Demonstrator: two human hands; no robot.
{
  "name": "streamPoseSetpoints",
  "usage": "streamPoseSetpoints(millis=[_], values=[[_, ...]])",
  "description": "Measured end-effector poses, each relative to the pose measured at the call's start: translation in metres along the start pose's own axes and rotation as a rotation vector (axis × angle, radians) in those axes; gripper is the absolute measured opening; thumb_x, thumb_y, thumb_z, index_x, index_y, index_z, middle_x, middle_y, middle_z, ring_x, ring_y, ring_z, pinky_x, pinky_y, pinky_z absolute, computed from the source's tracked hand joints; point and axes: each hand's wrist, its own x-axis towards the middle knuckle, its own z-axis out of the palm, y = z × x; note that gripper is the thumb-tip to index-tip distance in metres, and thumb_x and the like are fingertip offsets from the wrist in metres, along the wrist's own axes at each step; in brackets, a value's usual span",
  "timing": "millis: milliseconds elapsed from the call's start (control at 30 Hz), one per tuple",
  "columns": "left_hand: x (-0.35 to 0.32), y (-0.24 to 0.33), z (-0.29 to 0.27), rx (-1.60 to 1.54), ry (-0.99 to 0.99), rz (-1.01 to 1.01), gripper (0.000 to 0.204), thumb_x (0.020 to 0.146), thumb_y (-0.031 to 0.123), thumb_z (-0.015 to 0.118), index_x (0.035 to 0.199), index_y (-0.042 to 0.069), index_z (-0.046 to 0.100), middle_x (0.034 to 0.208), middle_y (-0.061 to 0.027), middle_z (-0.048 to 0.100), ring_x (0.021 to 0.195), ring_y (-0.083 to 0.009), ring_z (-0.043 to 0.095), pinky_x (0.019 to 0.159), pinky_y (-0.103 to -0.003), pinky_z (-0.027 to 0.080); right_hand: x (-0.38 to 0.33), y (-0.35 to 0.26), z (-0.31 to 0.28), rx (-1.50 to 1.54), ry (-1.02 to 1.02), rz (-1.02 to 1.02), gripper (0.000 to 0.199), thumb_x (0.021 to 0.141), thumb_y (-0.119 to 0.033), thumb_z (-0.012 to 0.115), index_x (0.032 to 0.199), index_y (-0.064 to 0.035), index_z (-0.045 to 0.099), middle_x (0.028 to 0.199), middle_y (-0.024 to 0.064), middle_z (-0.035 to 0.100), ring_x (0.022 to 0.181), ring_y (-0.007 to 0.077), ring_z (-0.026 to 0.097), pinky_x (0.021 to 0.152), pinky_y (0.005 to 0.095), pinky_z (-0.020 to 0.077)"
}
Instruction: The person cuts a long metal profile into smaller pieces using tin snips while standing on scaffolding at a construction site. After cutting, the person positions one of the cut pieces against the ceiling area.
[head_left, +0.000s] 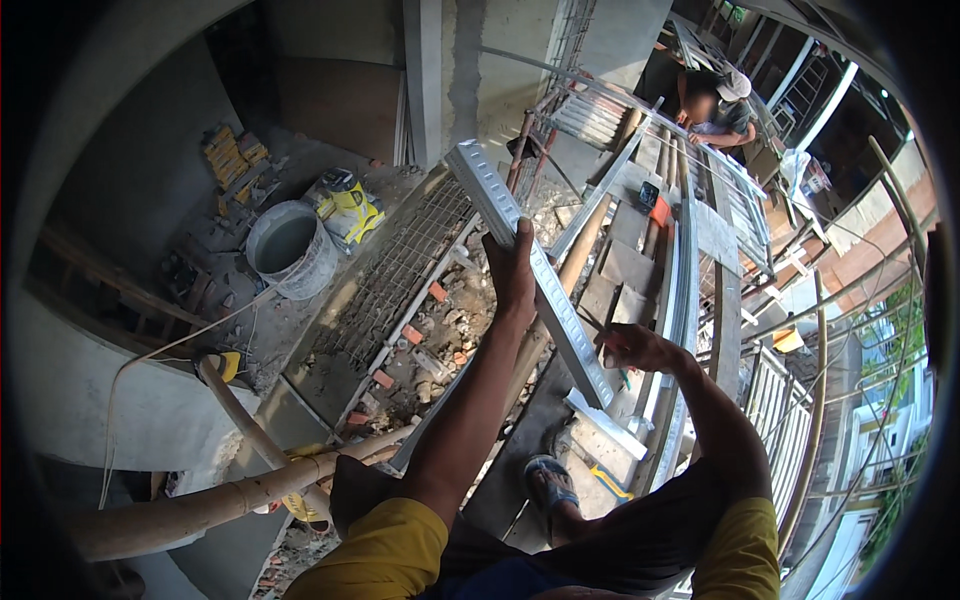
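A silver metal channel, with a row of slots along its face, slants across the middle of the view. My left hand is wrapped round it above its midpoint, thumb on the slotted face. Close to the channel's lower end, my right hand is closed with the fingers pinched together. A thin dark tip seems to stick out from these fingers toward the channel, too small to name. Below the channel, near my sandalled foot, lies a yellow-handled tool on the boards.
Long metal profiles run along the planks at my right. A bamboo pole crosses the lower left. Beyond a steel mesh and rubble stands a bucket beside a yellow bag. A co-worker bends over a metal frame at the far right.
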Motion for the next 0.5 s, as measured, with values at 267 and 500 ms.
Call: streamPoseSetpoints(millis=[267, 500], values=[[0.003, 0.003, 0.005, -0.045, 0.275, 0.017, 0.082, 0.080, 0.059, 0.068, 0.126, 0.003, 0.030, 0.114, -0.0149, 0.041, 0.101, -0.0243, 0.052, 0.078, -0.039, 0.054, -0.004, -0.030, 0.005, -0.065, 0.045, 0.037, 0.059, 0.070, -0.044, 0.084, 0.102, -0.0010, 0.058, 0.078, 0.0071, 0.056, 0.077, 0.0156, 0.052, 0.072, 0.0349, 0.0420], [0.021, -0.011, -0.011, 0.023, 0.311, 0.057, 0.080, 0.081, 0.056, 0.070, 0.125, 0.001, 0.031, 0.110, -0.0127, 0.043, 0.099, -0.0219, 0.052, 0.084, -0.037, 0.049, -0.003, -0.034, 0.003, -0.038, 0.068, 0.042, 0.051, 0.071, -0.042, 0.084, 0.086, -0.0036, 0.054, 0.067, 0.0006, 0.050, 0.067, 0.0114, 0.048, 0.063, 0.0326, 0.0409]])
